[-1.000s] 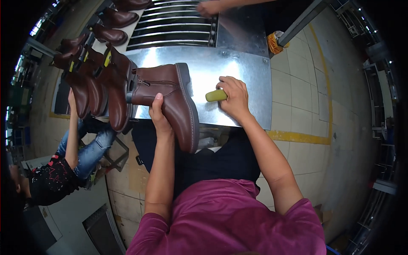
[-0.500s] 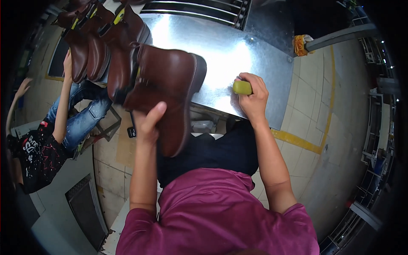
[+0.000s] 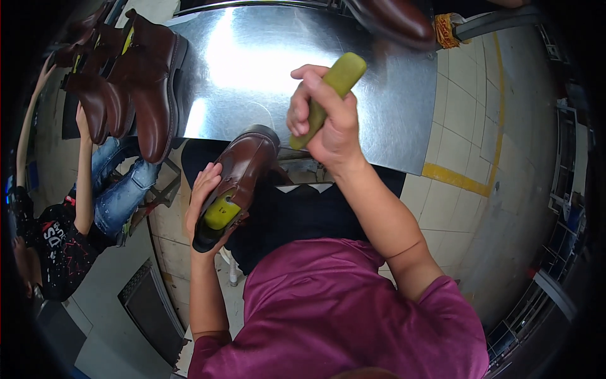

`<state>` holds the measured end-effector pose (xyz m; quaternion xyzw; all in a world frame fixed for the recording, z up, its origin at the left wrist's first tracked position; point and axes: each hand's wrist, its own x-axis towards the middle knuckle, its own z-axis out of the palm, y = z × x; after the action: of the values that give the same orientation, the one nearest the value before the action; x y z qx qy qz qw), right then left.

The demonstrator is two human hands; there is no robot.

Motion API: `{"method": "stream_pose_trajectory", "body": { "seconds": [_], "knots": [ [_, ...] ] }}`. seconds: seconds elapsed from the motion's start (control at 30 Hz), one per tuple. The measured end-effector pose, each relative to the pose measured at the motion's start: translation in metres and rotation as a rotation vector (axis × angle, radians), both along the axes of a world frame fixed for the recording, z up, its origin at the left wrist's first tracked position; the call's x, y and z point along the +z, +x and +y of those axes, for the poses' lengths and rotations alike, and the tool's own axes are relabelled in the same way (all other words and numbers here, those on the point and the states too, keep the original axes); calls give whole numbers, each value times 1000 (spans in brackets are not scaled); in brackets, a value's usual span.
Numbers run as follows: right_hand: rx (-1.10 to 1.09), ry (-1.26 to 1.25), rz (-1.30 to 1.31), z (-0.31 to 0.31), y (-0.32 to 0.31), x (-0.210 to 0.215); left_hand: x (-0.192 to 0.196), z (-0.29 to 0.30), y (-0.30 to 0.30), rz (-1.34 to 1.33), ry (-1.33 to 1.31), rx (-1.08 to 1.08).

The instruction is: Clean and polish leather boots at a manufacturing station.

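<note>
My left hand [image 3: 205, 189] is closed around the upper shaft of a brown leather boot [image 3: 243, 161], over my lap at the table's front edge. The boot is tilted, its opening toward me and its dark heel end away. A yellow-green last [image 3: 223, 213] shows inside the opening. Above the metal tabletop, my right hand [image 3: 331, 120] grips an olive-green bar [image 3: 348, 68] with rounded ends. The bar points up and to the right, well apart from the boot; its middle is partly covered by my fingers.
Several brown boots [image 3: 150, 95] with yellow-green lasts stand at the left of the shiny metal table [image 3: 246, 63]. Another brown boot [image 3: 398, 22] is at the far right edge, near a pole with an orange wrapping [image 3: 447, 30]. A co-worker [image 3: 60, 234] sits at the left.
The boot in my left hand has been turned and lowered, so its opening now faces me. My right hand has risen and moved left with the bar. A boot now shows at the far right.
</note>
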<state>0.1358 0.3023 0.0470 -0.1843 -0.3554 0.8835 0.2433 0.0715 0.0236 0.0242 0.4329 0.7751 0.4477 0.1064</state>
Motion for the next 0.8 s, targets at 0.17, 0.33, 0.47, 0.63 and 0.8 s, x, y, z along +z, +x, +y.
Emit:
{"method": "stream_pose_trajectory", "body": {
  "seconds": [0.17,0.33,0.47,0.63,0.8],
  "knots": [
    [39,-189,47,-9,-19,-18,-1,-4,0,-15,-25,-6],
    [-19,-302,102,-9,-33,-28,-10,-9,-3,23,2,-41],
    [98,-240,103,-14,-36,-28,-13,-5,2,73,74,-8],
    [361,-178,-148,-14,-65,-15,-10,-1,0,17,122,55],
    [135,-181,-138,-28,-88,-12,6,8,-11,-4,105,47]
  ]
}}
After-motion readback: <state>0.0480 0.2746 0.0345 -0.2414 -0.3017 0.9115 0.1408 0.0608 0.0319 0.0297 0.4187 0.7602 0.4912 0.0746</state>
